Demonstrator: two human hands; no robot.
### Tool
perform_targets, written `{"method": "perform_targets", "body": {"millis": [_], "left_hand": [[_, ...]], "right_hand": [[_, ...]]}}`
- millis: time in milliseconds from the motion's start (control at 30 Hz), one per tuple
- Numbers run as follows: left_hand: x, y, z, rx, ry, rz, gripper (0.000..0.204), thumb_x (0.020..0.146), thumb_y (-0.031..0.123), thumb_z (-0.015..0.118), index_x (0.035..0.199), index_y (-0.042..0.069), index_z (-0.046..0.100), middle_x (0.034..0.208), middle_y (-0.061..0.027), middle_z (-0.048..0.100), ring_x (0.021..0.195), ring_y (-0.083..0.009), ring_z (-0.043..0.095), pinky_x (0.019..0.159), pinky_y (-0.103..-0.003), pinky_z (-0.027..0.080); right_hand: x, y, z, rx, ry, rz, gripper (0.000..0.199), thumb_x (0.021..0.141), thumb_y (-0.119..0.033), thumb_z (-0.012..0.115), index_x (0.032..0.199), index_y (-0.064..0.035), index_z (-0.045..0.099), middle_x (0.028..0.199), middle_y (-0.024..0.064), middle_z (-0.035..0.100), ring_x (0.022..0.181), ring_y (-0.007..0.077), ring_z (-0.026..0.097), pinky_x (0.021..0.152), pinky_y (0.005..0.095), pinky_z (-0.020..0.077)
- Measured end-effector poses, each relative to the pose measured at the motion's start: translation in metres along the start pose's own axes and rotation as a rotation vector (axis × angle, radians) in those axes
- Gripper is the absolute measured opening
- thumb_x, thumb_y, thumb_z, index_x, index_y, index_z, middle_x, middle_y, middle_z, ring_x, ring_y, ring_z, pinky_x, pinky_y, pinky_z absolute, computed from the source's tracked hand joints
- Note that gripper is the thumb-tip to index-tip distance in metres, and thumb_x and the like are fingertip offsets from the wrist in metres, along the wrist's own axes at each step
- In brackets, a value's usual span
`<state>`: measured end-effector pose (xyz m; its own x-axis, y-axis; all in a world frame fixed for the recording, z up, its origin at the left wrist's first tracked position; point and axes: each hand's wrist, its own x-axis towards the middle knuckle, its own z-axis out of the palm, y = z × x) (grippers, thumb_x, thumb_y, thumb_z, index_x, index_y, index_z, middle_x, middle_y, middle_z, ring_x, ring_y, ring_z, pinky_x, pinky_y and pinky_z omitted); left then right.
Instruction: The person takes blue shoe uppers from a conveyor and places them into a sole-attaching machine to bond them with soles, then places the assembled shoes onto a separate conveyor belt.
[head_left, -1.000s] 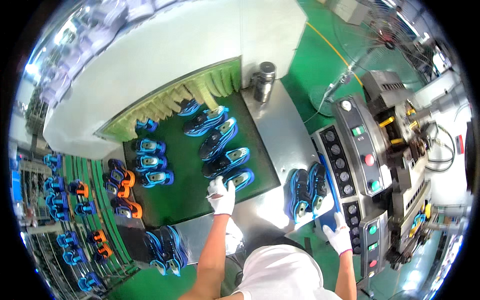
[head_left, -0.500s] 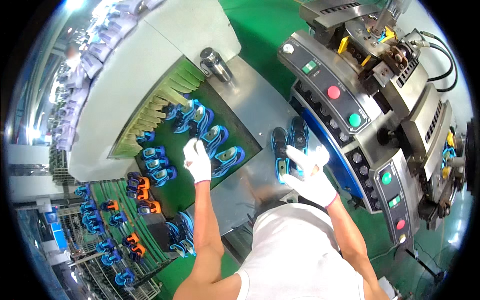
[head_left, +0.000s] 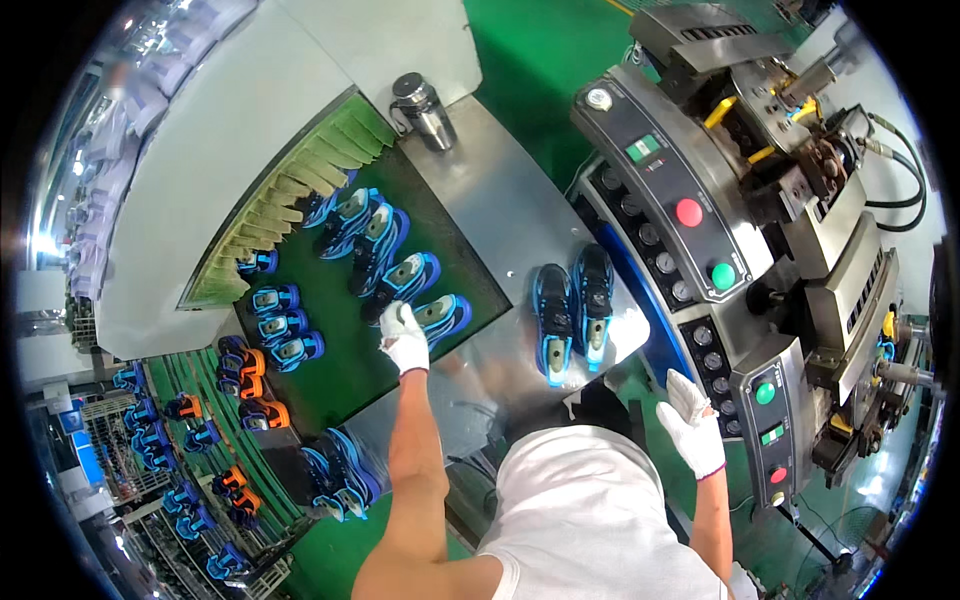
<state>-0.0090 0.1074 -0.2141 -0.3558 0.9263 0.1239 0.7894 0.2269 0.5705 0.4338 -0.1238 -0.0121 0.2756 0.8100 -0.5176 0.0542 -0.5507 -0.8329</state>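
**Position and Orientation Check**

We locate the front belt shoe (head_left: pixel 447 314) at the centre of the frame, on the near edge of the green belt (head_left: pixel 345 380). Our left hand (head_left: pixel 405 343) lies at its lower-left end, the fingers overlapping that end in view. We cannot tell whether these fingers pinch the shoe or merely rest by it.

Our right hand (head_left: pixel 693 432) is at the lower right, empty, thumb spread from the fingers, near the pressure gauges (head_left: pixel 702 335) and well apart from the belt shoe. The shoe pair (head_left: pixel 553 305) stands between both hands, higher in the frame, on the metal table (head_left: pixel 480 200).

The belt shoe's long axis slopes from lower left to upper right; its heel points upper right. The pair's long axes run nearly vertical, toes toward the top of the frame.

Compared with half a second ago, our right hand has left the pair and moved rightward. Our left hand is now at the front belt shoe instead of farther up the row.
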Motion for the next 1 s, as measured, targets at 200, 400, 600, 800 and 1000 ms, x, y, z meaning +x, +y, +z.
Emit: {"method": "perform_targets", "body": {"millis": [200,400,600,800,1000], "left_hand": [[0.054,0.043,-0.069,-0.375,-0.132,0.065,0.040,0.111,0.030,0.041,0.116,0.001,0.068,0.097,-0.0093,0.071,0.085,-0.0167,0.063,0.079,-0.032,0.050],[0.040,0.174,-0.102,-0.562,-0.328,0.506,0.017,0.095,0.005,0.065,0.110,0.000,0.072,0.095,-0.0149,0.074,0.081,-0.0273,0.071,0.077,-0.037,0.056],[-0.006,0.377,-0.140,-0.527,-0.454,1.341,0.026,0.086,0.008,0.077,0.110,0.001,0.072,0.091,-0.0143,0.074,0.076,-0.0290,0.071,0.069,-0.040,0.056],[-0.001,0.502,-0.132,-0.687,-0.332,1.341,0.054,0.090,0.005,0.073,0.141,0.001,0.055,0.130,-0.0157,0.060,0.102,-0.0236,0.065,0.089,-0.033,0.055],[0.021,0.586,-0.023,-0.437,-0.352,1.318,0.046,0.098,0.011,0.069,0.142,0.004,0.057,0.133,-0.0146,0.064,0.119,-0.0243,0.063,0.102,-0.036,0.051]], "right_hand": [[0.002,-0.082,0.065,0.148,-0.093,-0.016,0.065,0.092,0.007,0.065,0.153,0.0041,0.044,0.156,0.0200,0.050,0.146,0.0298,0.048,0.121,0.0419,0.0381],[0.036,-0.161,0.095,-0.326,-0.331,-0.402,0.078,0.094,-0.041,0.074,0.150,0.0060,0.047,0.149,0.0249,0.055,0.137,0.0326,0.055,0.116,0.0404,0.0411],[0.066,-0.173,0.081,-0.368,-0.166,-0.606,0.050,0.083,-0.033,0.081,0.121,-0.0068,0.061,0.118,0.0181,0.069,0.097,0.0320,0.069,0.085,0.0424,0.0534],[0.007,-0.158,-0.024,0.758,-0.201,-0.264,0.073,0.084,-0.017,0.087,0.147,-0.0012,0.053,0.136,0.0060,0.064,0.116,0.0138,0.062,0.100,0.0326,0.0516],[-0.027,-0.080,-0.096,1.276,0.112,-0.303,0.061,0.085,0.001,0.076,0.141,0.0071,0.054,0.117,0.0170,0.073,0.095,0.0262,0.073,0.086,0.0409,0.0614]]}}
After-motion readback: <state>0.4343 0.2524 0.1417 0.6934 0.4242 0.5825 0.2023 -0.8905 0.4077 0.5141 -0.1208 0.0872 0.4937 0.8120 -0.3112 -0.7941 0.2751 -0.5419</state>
